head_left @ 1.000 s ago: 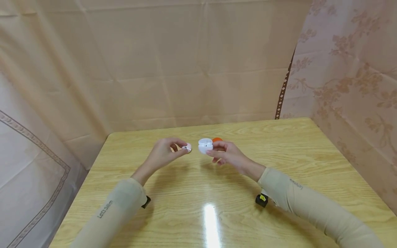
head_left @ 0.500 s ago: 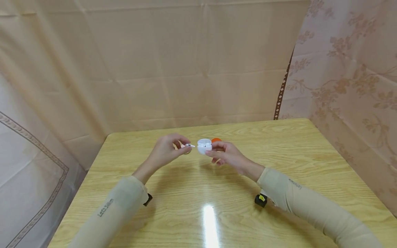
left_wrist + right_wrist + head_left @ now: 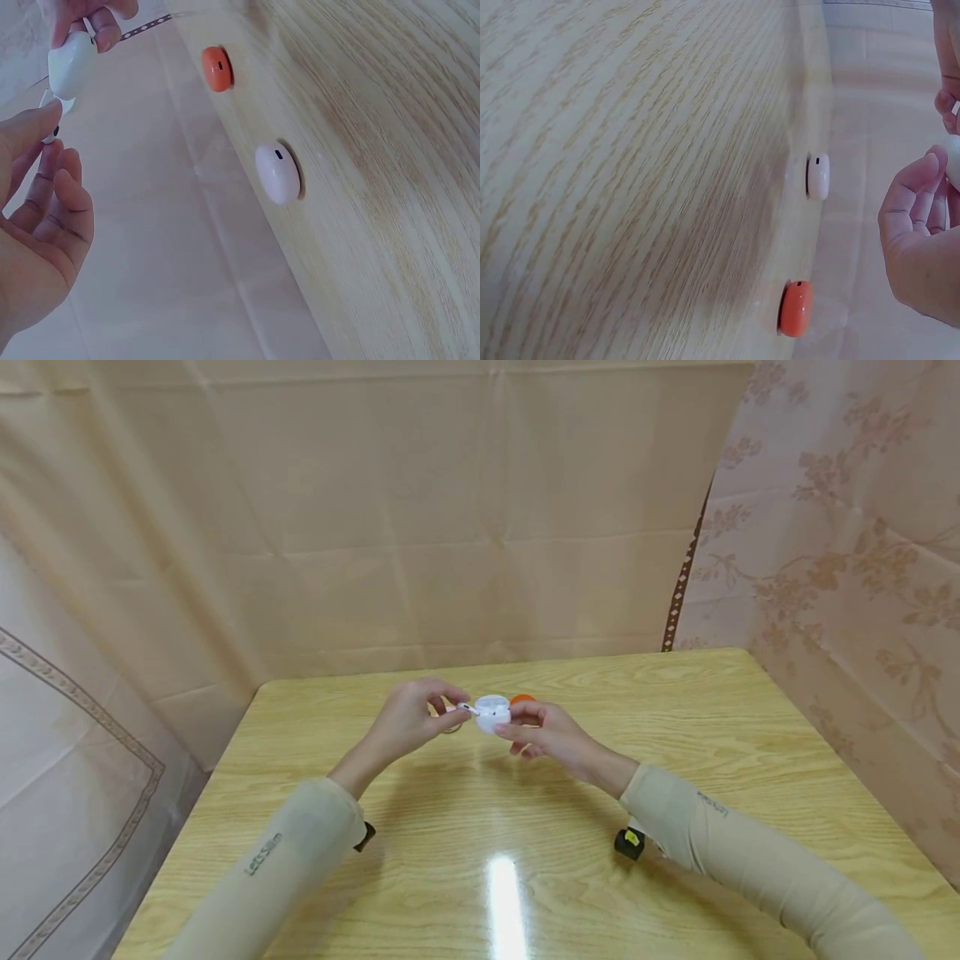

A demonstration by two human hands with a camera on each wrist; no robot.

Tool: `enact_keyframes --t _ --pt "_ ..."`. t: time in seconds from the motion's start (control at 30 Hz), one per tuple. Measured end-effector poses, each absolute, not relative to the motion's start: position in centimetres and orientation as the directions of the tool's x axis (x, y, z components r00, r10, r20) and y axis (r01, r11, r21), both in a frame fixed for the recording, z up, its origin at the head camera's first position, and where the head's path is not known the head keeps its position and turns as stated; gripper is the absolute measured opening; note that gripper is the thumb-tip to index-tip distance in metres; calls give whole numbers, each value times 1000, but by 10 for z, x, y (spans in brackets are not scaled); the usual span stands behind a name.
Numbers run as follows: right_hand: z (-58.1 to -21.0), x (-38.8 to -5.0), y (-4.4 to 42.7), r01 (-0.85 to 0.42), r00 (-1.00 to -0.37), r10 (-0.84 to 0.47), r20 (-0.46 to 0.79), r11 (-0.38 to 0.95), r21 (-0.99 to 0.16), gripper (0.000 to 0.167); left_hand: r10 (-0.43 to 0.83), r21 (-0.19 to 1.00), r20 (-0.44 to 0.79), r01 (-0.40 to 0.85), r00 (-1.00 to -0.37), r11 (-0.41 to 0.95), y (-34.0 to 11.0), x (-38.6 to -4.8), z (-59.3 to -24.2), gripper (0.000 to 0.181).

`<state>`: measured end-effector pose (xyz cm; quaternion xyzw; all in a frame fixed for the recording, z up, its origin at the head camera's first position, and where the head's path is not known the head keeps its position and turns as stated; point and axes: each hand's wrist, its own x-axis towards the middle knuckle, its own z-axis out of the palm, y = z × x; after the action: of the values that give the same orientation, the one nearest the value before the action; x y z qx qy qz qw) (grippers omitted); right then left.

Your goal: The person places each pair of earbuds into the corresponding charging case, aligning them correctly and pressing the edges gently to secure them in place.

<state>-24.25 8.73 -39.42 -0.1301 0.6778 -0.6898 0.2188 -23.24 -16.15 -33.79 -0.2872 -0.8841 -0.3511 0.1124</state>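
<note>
My right hand (image 3: pixel 551 735) holds a white earbud case (image 3: pixel 491 722) by its right side, above the table, with its lid raised. Between thumb and fingers, my left hand (image 3: pixel 405 720) pinches a white earbud (image 3: pixel 466 707) with a dark patch. The earbud is at the case's left edge; whether the two touch I cannot tell. In the left wrist view the case (image 3: pixel 73 66) shows its rounded outside, and the fingers largely cover the earbud (image 3: pixel 51 136). The right wrist view catches only a sliver of the case (image 3: pixel 953 161) at its border.
On the wooden table (image 3: pixel 600 685), near its far edge, lie a rounded orange case (image 3: pixel 217 69) and a pale pink one (image 3: pixel 277 174), each with a small dark slot. A beige curtain (image 3: pixel 450 527) hangs behind, and a floral cloth (image 3: pixel 862 552) at right.
My left hand has turned the earbud and moved right with it, up to the white case. The right hand and case have shifted very slightly left.
</note>
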Motion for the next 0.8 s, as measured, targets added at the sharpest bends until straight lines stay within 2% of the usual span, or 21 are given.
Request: enact_keyframes --t 0.8 --pt "-392 -240 88 119 -862 -491 -124 41 -992 39 474 541 394 616 -787 573 -151 -232 -338 20"
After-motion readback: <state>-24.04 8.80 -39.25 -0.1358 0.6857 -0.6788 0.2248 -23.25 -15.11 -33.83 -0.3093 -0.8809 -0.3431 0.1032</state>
